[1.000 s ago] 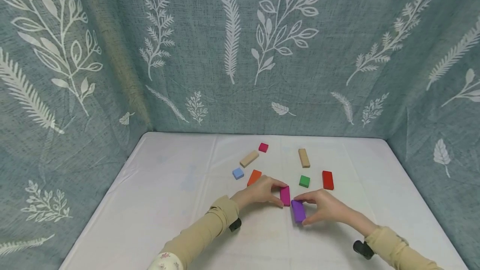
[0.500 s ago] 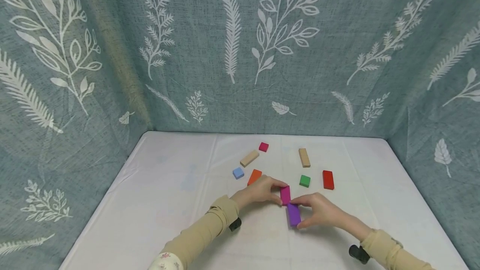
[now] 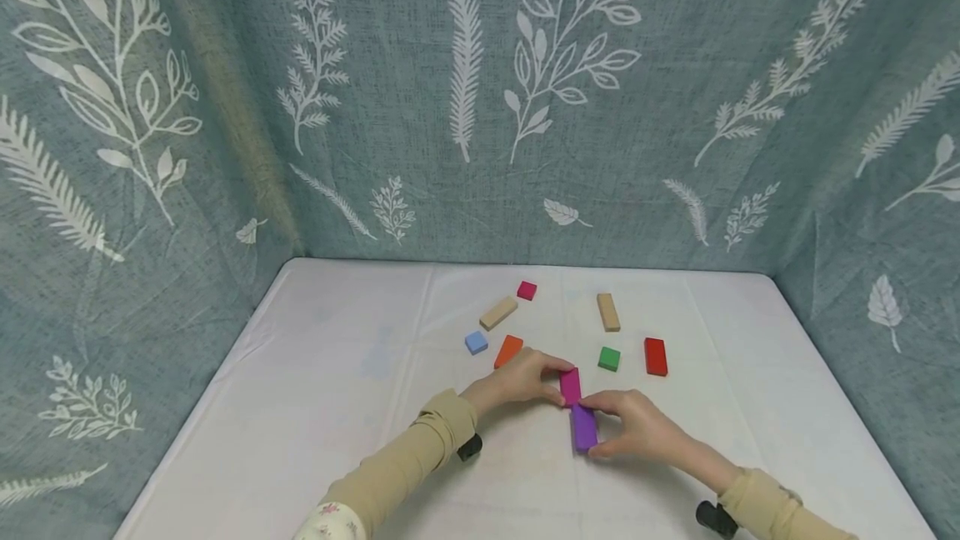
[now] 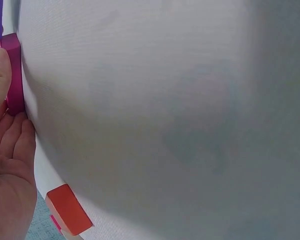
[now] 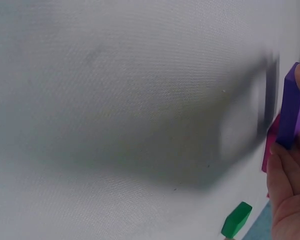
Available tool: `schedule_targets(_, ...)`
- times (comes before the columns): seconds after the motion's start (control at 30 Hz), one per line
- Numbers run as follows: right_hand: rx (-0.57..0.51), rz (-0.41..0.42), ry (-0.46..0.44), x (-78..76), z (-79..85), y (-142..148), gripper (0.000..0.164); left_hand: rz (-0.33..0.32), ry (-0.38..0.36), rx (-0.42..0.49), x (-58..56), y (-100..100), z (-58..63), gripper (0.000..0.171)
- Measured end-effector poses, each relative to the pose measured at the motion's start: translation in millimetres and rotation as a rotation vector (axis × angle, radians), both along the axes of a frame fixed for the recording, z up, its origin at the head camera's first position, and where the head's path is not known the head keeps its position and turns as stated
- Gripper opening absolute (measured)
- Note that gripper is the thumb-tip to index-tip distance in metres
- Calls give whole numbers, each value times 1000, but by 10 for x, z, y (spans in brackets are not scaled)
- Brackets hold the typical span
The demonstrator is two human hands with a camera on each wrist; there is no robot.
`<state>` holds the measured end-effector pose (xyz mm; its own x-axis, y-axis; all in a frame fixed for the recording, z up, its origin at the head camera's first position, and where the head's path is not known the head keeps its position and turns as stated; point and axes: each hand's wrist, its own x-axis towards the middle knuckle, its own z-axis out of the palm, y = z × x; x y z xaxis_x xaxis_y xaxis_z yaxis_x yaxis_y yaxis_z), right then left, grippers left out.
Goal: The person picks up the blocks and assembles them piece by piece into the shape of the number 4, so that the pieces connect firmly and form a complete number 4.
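My left hand (image 3: 517,379) pinches a magenta block (image 3: 571,387) between thumb and fingers; the block lies on the white tablecloth in the left wrist view. With thumb and fingertips at its two ends, my right hand (image 3: 637,426) holds a purple block (image 3: 583,428) just in front of the magenta one. In the right wrist view that purple block (image 5: 293,107) hangs a little above the cloth, its shadow apart from it. Whether the two blocks touch, I cannot tell. Behind my left hand an orange block (image 3: 509,350) is partly hidden.
Farther back lie a blue block (image 3: 476,342), a green block (image 3: 609,358), a red block (image 3: 656,357), a small crimson block (image 3: 527,290) and two plain wooden blocks, one left (image 3: 498,312) and one right (image 3: 608,312). A patterned curtain (image 3: 480,107) hangs behind the table.
My right hand has moved left with the purple block, bringing it from the magenta block's right to just in front of it. My left hand keeps its place on the magenta block.
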<state>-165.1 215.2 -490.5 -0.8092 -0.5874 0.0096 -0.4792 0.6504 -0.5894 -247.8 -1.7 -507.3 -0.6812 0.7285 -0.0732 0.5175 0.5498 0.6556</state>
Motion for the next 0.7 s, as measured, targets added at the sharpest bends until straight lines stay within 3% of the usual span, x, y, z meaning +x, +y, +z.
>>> schedule_targets(0.4, 61, -47, 67, 10, -86, -99, 57, -6, 37, 8, 21, 2, 11, 52)
schedule_targets(0.7, 75, -83, 59, 38, -105, -152, 64, -7, 61, -7, 23, -11, -9, 53)
